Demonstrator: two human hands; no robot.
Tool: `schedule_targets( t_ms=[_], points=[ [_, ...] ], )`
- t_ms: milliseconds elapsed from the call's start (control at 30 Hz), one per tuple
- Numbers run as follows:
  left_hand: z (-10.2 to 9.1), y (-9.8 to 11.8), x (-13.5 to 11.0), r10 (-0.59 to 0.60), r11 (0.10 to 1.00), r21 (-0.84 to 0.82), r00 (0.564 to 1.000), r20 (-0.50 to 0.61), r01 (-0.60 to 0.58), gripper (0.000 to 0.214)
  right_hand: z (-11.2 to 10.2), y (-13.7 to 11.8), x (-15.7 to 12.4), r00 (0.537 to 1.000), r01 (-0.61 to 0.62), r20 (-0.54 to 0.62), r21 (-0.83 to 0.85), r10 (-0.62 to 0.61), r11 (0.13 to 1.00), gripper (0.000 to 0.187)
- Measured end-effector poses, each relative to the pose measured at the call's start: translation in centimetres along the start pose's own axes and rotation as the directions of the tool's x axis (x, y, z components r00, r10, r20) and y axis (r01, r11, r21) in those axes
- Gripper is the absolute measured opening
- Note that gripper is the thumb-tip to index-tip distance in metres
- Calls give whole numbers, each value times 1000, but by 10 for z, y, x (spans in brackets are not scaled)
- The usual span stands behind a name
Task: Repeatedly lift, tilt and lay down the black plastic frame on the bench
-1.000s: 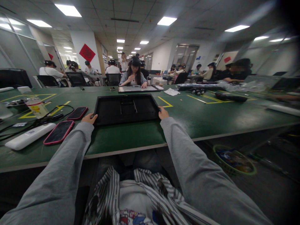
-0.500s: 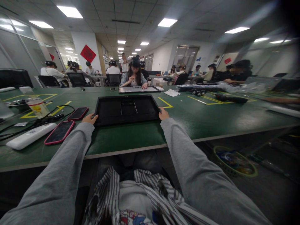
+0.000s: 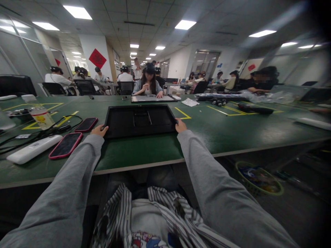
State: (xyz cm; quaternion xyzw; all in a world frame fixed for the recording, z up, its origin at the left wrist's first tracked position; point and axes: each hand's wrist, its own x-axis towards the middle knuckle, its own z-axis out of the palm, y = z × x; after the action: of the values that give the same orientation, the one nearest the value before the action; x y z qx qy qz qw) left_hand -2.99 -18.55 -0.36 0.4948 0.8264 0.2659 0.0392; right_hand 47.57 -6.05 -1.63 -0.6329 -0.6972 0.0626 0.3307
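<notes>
A wide black rectangular panel [image 3: 119,122] with a raised rim lies on the green table in front of me. A recessed section with two thin bright lines shows near its middle. My left hand [image 3: 99,131] grips the panel's left edge, thumb on top. At the right edge, my right hand [image 3: 180,126] is closed on the rim in the same way. The fingers beneath the panel are hidden on both sides. Left of my left hand lie two phones, one red-edged [image 3: 86,125] and one pink-edged [image 3: 65,146].
A white elongated device [image 3: 34,148], black cables and a plastic bottle [image 3: 41,115] stand at left. Opposite, a person [image 3: 148,82] sits behind a flat white panel [image 3: 153,99]. Crumpled paper [image 3: 190,102] and a black tool-like item [image 3: 254,109] lie rightward. A basket [image 3: 258,177] is below the table.
My hands and the black panel stay in place. At the far right edge, another person's forearm has drawn back, mostly out of view.
</notes>
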Motion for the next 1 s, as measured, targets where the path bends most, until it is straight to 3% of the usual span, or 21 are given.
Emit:
schedule_targets(
  t_ms=[1000],
  points=[
    [3,-4,4,19,1000,24,1000,12,-20,63,-1,-1,0,1000,-20,17,-19,20,1000,54]
  ],
)
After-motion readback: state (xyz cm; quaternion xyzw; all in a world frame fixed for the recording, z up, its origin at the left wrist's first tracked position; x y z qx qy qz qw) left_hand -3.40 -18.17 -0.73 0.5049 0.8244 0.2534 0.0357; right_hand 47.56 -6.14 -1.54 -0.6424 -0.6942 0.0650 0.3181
